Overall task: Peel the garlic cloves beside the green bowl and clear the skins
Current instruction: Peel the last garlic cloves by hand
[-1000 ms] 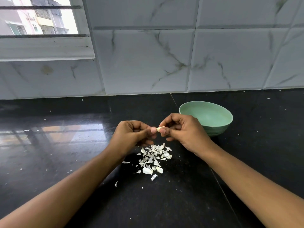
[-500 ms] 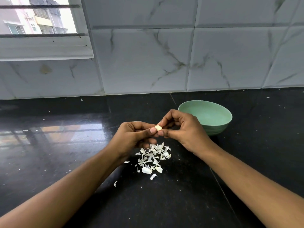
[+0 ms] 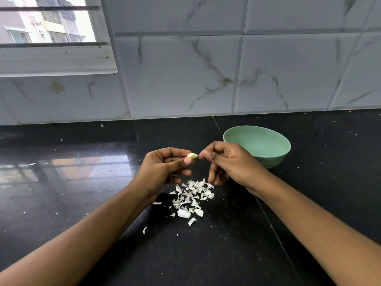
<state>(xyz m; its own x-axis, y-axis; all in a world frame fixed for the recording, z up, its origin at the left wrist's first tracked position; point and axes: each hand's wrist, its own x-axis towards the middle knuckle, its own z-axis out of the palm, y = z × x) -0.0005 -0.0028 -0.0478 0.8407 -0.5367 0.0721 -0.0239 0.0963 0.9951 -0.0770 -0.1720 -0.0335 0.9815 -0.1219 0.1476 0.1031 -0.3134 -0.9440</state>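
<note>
home kitchen, by the look of it. polished black stone counter (image 3: 82,203) fills 6 o'clock; marble-veined wall tiles (image 3: 185,79) at 12; barred window (image 3: 47,23) at 10, apartment blocks (image 3: 55,19) outside. green bowl (image 3: 274,159) at 3, garlic skins (image 3: 191,197) heaped mid-counter.

The person's left hand (image 3: 165,170) holds a pale, bare garlic clove (image 3: 192,155) up off the counter (image 3: 82,193), pinched between thumb and forefinger. The right hand (image 3: 228,164) hangs just beside it. Its thumb and forefinger tips are pressed together close to the clove's tip and its other fingers (image 3: 214,178) are loosely curled downward. Whether a shred of skin sits in that pinch is too small to tell. Directly below the hands lies a loose heap of white skins (image 3: 191,197) on the glossy black counter, with a few stray flakes nearer the person. The green bowl (image 3: 274,159) stands upright just behind the right hand. Marbled grey tiles (image 3: 185,79) back the counter, with a window (image 3: 47,23) at upper left.
</note>
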